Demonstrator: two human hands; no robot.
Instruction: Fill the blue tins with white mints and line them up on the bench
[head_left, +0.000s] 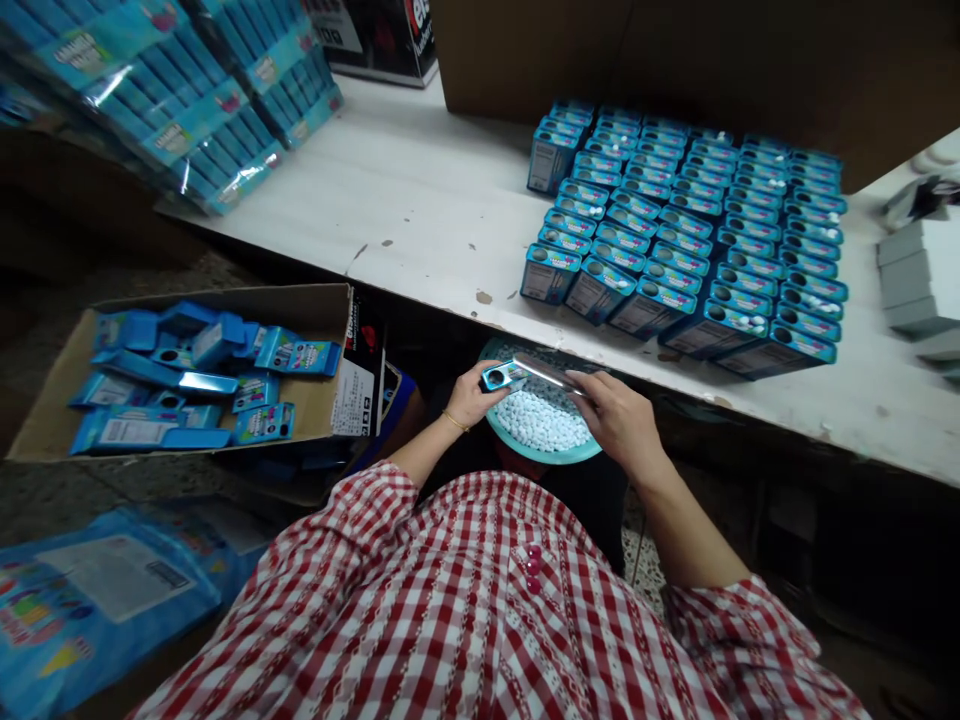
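My left hand [465, 400] is closed around a small blue candy box [496, 377], whose round dark opening faces up. In my right hand [626, 418] is a narrow metal scoop [547, 372], its tip touching or very close to the box's top. Both hands are over a turquoise bowl [551, 457] between my body and the table edge. Small white candy-like pellets [536, 420] fill much of the bowl. Whether any pellets lie in the scoop, I cannot tell.
Rows of upright blue boxes [660, 230] stand on the white table [420, 220], some with white pellets at their openings. Shrink-wrapped blue packs [180, 110] are at the table's left. An open carton [341, 360] of loose blue boxes sits left of me, above a blue bag [112, 590].
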